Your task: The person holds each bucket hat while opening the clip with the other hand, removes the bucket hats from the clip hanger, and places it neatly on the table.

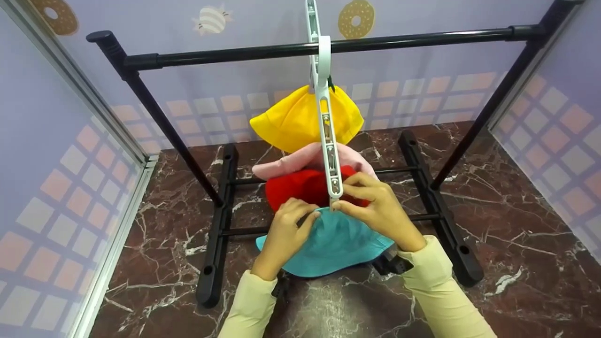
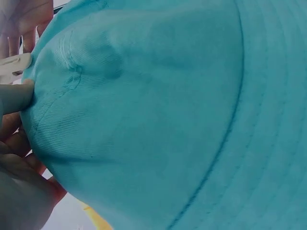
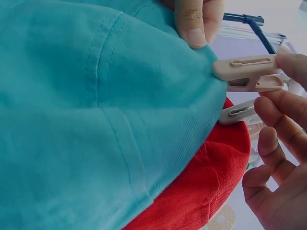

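Your pale yellow sleeves, left [image 1: 249, 300] and right [image 1: 450, 305], come in from the bottom of the head view, each with a dark device at the wrist. Your left hand [image 1: 288, 230] pinches the edge of the turquoise hat [image 1: 338, 249] between thumb and fingers, the gap between them narrowed to the cloth. Your right hand [image 1: 378, 199] holds a beige clip [image 3: 249, 72] between thumb and forefinger, its other fingers loosely bent; the clip's tip meets the hat's edge just beside your left thumb. You cannot tell from here how firmly the clip bites. The turquoise hat is just below the near end of the white hanger [image 1: 324, 58], its brim spreading toward you above the floor [image 1: 516, 258].

Right behind it, the red hat [image 1: 296, 185] hangs with a second clip [image 3: 237, 112] at its edge, partly covered by the turquoise one. Farther along the hanger come the pink hat [image 1: 293, 162] and then the yellow hat [image 1: 296, 122], nearest the back wall [image 1: 263, 23]. The hanger crosses the top rail [image 1: 235, 53] of the black rack [image 1: 162, 117], whose two feet stand on the dark marbled floor to either side of the hats.
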Tool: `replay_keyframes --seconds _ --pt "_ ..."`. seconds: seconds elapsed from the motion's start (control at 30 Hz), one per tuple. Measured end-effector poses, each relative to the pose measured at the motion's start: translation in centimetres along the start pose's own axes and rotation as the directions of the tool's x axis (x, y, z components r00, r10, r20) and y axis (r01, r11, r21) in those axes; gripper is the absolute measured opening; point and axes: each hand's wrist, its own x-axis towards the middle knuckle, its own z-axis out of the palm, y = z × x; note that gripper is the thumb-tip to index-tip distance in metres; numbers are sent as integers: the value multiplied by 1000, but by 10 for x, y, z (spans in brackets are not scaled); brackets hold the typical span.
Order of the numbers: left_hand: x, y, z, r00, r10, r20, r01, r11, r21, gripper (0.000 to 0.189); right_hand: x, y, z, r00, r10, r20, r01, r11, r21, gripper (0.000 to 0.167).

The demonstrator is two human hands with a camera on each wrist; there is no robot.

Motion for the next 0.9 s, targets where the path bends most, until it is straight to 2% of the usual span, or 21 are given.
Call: replay_keyframes --seconds 0.2,0.7,0.9 --pt "1 -1 -10 1000 -4 -4 4 1000 7 11 0 -1 0 1000 6 0 -6 1000 25 19" --pt "-1 -10 -35 999 -21 -37 21 1000 3 5 1 -2 -1 1000 18 -1 -18 998 65 16" --pt "-3 -11 -42 999 -24 -40 24 1000 -6 6 -1 0 0 1000 17 0 -17 997 72 20"
